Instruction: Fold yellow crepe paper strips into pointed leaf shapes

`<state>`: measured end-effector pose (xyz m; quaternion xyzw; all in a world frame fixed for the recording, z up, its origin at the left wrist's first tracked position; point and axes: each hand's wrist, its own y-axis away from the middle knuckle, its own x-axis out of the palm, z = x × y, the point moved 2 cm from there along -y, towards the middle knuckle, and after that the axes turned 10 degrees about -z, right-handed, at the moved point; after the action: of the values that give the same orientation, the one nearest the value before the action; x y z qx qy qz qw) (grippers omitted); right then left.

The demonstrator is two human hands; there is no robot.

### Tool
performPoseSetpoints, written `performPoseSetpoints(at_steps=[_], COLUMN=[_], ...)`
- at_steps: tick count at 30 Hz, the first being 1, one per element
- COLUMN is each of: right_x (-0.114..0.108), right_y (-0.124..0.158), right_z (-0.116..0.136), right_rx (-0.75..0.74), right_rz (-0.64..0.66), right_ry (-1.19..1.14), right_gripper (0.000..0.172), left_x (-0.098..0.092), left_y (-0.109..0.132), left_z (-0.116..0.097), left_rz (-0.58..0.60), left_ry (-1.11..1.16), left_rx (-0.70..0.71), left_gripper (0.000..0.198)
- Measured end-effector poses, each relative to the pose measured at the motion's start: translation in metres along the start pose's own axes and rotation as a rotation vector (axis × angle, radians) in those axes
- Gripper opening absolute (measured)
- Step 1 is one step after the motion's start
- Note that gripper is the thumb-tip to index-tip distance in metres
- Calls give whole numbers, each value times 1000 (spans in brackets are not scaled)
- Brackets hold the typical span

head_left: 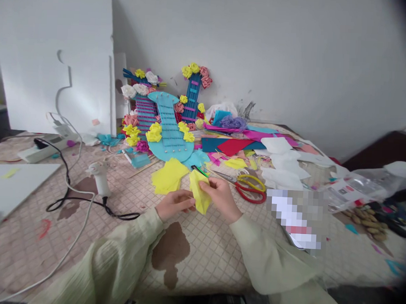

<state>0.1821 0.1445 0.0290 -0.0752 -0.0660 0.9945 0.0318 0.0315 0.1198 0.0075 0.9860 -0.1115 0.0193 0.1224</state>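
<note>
My right hand (221,198) pinches a piece of yellow crepe paper (199,195) between thumb and fingers above the table. My left hand (176,205) is closed, its curled fingertips at the paper's left edge. Just behind the hands lies a stack of yellow paper squares (169,175). A dark, thin tool with a green part (199,171) shows behind the held paper. To the right rest scissors (250,189) with red and yellow handles. Behind the stack leans a light-blue craft panel (172,127) strung with threads and trimmed with yellow paper flowers.
A white glue gun (101,178) with a black cable stands at left, near a power strip (41,149). More flowered panels (192,94) lean on the wall. Coloured paper scraps (235,145) cover the back. A blurred-out phone (296,220) and peanuts (369,219) lie right.
</note>
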Motion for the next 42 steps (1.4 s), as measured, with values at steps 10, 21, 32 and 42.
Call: performPoseSetpoints(at_steps=[10,21,32,42], right_x=[-9,-32,-36,-35], right_y=[-6,4,22,34], right_z=[-16,-18,-37,-43], right_rx=[13,72,-403,-503], right_rz=[-150,134,174,171], right_ry=[-57,-92,518,632], right_gripper=[22,40,19,17], left_x=[14,-18,-26,-29], left_y=[-15,-18,-22,2], left_z=[9,5,-2,-1], left_rz=[-90,37,40,-126], left_ry=[-97,-287,-753,-900], left_rx=[-31,34,272,826], left_gripper=[33,22,35,18])
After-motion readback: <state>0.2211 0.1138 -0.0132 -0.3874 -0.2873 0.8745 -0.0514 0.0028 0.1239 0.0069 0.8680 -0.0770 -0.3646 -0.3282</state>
